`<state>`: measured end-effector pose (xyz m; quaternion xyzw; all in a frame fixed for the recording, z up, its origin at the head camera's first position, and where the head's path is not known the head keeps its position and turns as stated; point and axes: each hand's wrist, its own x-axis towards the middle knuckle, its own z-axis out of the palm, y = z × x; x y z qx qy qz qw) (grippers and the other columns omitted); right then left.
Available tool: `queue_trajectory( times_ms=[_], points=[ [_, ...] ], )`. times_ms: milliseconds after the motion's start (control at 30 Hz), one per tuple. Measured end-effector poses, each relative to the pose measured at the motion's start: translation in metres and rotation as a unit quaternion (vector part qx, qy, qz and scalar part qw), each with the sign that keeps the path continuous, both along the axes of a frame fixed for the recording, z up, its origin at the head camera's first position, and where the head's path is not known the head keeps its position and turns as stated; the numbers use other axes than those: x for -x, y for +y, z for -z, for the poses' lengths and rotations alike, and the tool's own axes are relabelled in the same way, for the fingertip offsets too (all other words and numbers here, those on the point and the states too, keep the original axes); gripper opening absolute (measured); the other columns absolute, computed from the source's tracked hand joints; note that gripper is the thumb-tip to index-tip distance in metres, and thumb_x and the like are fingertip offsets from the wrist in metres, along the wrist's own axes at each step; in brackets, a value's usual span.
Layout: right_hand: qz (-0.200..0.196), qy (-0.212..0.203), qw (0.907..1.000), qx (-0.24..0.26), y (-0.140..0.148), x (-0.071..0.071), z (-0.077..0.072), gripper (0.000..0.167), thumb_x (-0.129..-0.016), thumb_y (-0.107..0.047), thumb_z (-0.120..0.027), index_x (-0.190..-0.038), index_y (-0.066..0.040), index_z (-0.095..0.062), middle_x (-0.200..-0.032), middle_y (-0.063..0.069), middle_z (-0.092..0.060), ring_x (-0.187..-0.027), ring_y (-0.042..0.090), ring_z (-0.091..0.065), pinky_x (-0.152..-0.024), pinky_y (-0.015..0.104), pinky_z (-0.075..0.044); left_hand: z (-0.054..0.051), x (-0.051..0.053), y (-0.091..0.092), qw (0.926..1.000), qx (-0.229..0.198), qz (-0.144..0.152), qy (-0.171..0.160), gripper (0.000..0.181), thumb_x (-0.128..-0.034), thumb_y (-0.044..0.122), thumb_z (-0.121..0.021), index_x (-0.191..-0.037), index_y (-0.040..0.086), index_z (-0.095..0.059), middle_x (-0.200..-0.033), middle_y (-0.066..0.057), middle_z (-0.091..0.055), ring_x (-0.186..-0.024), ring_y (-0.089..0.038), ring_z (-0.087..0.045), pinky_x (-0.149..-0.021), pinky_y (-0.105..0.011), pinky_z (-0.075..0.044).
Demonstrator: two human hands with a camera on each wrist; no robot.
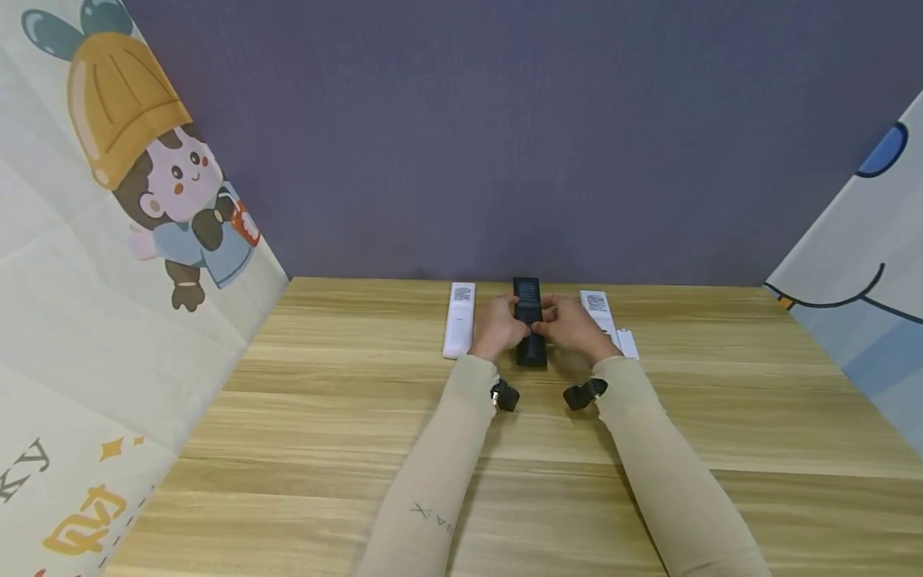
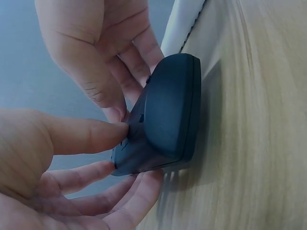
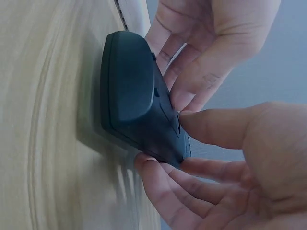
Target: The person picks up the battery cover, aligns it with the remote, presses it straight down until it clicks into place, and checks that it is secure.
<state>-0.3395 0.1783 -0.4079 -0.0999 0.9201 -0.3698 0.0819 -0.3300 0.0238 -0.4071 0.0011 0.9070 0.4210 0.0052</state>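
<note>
Both arms reach forward across the table [image 1: 324, 401], forearms angling inward, wrist cameras [image 1: 508, 396] facing each other. Left hand [image 1: 497, 327] on the left side of the black remote [image 1: 530, 313], right hand [image 1: 574, 327] on its right. Each grips with thumb on the upper face and fingers bent along the side edge; thumbs nearly meet about mid-length. Both grips narrow, holding the remote between them. Remote points lengthwise away from the person, labelled face up; cannot tell whether its whole underside rests on the wood.

Edges: remote's far end at the foot of the dark wall [image 1: 505, 144]; contact unclear. White remote [image 1: 459, 320] just outside the left hand. Second white remote [image 1: 598, 311] beside the right hand, partly hidden by it; small white piece [image 1: 628, 344] at its outer side. Room: wood extends broadly toward the person and outward past both white remotes.
</note>
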Motion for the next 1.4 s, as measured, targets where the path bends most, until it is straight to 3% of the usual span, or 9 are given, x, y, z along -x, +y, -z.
queue_trajectory(
  times_ms=[167,367,667,1400],
  points=[
    [-0.008,0.008,0.9999,0.0,-0.002,0.001,0.006,0.056,-0.097,-0.012,-0.065,-0.145,0.008,-0.045,-0.121,0.031,-0.069,-0.1,0.03,-0.071,-0.083,0.034,-0.055,0.002,0.0,0.001,1.0,0.002,-0.003,0.0,0.063,-0.0803,0.005,-0.079,-0.141,0.009,-0.061,-0.132,-0.015,-0.069,-0.112,-0.028,-0.065,-0.1,-0.038,-0.052],
    [-0.013,0.007,0.9998,-0.01,-0.004,-0.001,0.008,0.06,-0.095,-0.011,-0.066,-0.147,0.008,-0.043,-0.125,0.032,-0.067,-0.112,0.039,-0.068,-0.092,0.044,-0.055,0.004,-0.002,0.002,1.0,0.006,-0.001,-0.005,0.059,-0.0821,0.005,-0.077,-0.139,0.008,-0.062,-0.132,-0.015,-0.069,-0.114,-0.028,-0.065,-0.1,-0.036,-0.052],
    [-0.01,-0.001,0.9998,-0.018,-0.005,-0.002,0.01,0.061,-0.096,-0.011,-0.066,-0.15,0.006,-0.042,-0.127,0.031,-0.065,-0.109,0.038,-0.067,-0.089,0.044,-0.054,0.007,-0.004,0.0,0.9999,0.014,0.002,-0.004,0.051,-0.0843,0.006,-0.073,-0.135,0.008,-0.065,-0.131,-0.015,-0.069,-0.116,-0.029,-0.065,-0.101,-0.037,-0.052],
    [-0.012,-0.011,0.9993,-0.035,-0.011,-0.009,0.011,0.063,-0.099,-0.012,-0.063,-0.153,0.006,-0.037,-0.136,0.032,-0.059,-0.111,0.038,-0.065,-0.096,0.048,-0.052,0.006,-0.012,-0.002,0.9997,0.025,0.006,-0.004,0.044,-0.0878,0.006,-0.069,-0.132,0.006,-0.067,-0.13,-0.014,-0.07,-0.117,-0.029,-0.066,-0.102,-0.037,-0.053]
  ],
)
